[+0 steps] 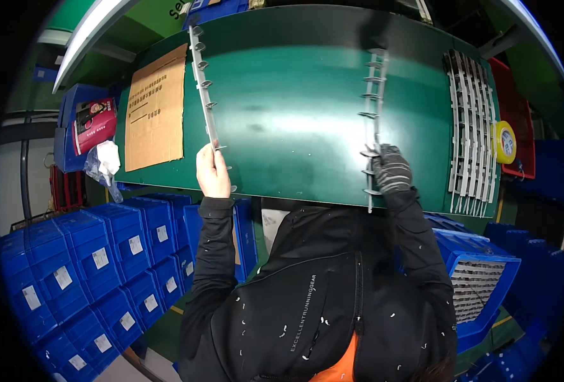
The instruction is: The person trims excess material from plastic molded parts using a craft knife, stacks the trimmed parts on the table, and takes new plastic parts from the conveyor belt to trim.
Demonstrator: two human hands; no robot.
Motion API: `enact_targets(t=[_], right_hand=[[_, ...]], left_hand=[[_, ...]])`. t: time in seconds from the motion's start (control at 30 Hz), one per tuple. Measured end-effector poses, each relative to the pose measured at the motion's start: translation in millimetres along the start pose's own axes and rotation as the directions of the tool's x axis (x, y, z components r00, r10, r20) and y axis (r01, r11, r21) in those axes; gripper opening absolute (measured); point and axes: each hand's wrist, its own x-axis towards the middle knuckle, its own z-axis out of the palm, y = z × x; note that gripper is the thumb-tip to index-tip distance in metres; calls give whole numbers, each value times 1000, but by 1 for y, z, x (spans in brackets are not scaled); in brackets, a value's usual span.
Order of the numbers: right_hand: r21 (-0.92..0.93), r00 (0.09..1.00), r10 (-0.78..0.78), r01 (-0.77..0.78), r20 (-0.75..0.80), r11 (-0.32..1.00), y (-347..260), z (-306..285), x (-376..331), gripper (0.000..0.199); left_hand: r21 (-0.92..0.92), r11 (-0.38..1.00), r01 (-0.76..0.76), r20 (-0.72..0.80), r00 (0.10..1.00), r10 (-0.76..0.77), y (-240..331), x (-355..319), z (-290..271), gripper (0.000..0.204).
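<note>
The person is wearing a black jacket (269,283) with long black sleeves (215,245); a dark zip (359,286) is running down the front, parting over an orange garment (342,366); pale lettering (303,313) is lining one side of the chest; small white flecks (284,330) are dotting the cloth; a dark glove (393,170) with paler stripes is covering the right hand (393,170); the left hand (213,173) is going bare.

strips (204,89): grey | tabletop (288,121): green | glove (394,172): dark, grey-striped | crates (77,248): blue
</note>
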Motion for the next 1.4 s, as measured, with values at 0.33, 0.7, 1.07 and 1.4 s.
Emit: enact_targets(t=[0.33, 0.7, 1.07, 1.4], right_hand=[[110, 609, -626, 668, 486, 736, -161, 72, -17, 23], [69, 904, 52, -26, -425, 997, -29, -15, 20, 32], [809, 989, 141, -119, 45, 575, -35, -26, 3, 19], [968, 985, 81, -168, 155, 185, -68, -65, -42, 19]], left_hand=[[19, 999, 26, -181, 983, -22, 21, -34, -51, 29], [-17, 998, -62, 62, 996, 63, 59, -2, 81, 27], [-596, 497, 630, 729, 684, 6, 124, 8, 109, 28], [-522, 351, 777, 833, 553, 15, 163, -4, 78, 44]])
